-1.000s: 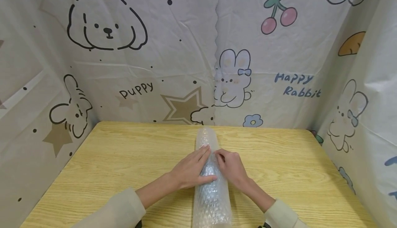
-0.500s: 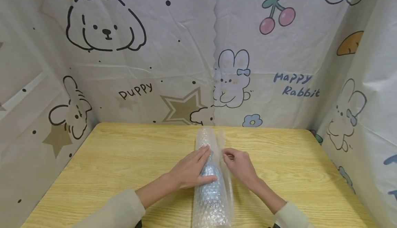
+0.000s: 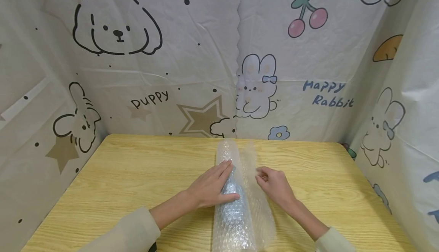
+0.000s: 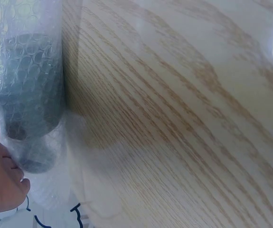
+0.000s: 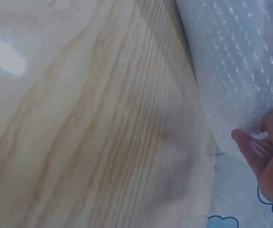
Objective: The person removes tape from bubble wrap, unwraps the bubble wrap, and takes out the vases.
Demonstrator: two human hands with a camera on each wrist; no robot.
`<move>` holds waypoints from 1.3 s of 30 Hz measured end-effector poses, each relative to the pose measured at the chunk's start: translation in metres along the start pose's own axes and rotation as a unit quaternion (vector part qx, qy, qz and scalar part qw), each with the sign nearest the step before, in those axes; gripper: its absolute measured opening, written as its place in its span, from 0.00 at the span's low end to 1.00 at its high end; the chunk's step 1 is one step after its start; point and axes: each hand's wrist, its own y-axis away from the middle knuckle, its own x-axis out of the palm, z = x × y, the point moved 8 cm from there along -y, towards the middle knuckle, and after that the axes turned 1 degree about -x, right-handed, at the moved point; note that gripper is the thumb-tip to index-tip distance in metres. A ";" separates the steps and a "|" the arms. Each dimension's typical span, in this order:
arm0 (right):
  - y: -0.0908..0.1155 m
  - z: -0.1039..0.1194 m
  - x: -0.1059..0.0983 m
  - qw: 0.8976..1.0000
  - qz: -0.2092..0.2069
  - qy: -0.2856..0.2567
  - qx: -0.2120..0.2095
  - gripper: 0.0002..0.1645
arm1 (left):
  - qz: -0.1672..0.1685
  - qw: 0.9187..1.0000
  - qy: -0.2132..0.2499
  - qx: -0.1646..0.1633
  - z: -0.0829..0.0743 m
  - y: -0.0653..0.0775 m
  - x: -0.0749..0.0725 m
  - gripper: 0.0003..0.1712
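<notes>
A long roll of bubble wrap lies on the table, pointing away from me, with a bluish object showing dimly through its layers. In the left wrist view that wrapped object looks dark and rounded, too veiled to name. My left hand rests on top of the roll, fingers extended and thumb spread across it. On the right side, my right hand pinches the free edge of the bubble wrap between thumb and fingers. The loose flap stands away from the roll, lifted along its right side.
The wood-grain table spreads to both sides of the roll. Behind it and at the sides hangs a pale cloth printed with cartoon animals, stars and cherries.
My right hand has moved right, drawing the bubble wrap's edge away so that a flap has opened from the roll. The left hand has stayed in place.
</notes>
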 end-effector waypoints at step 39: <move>0.024 -0.008 0.004 0.991 0.020 0.111 -0.076 0.22 | -0.002 1.000 -0.008 0.002 -0.001 0.001 -0.002 0.56</move>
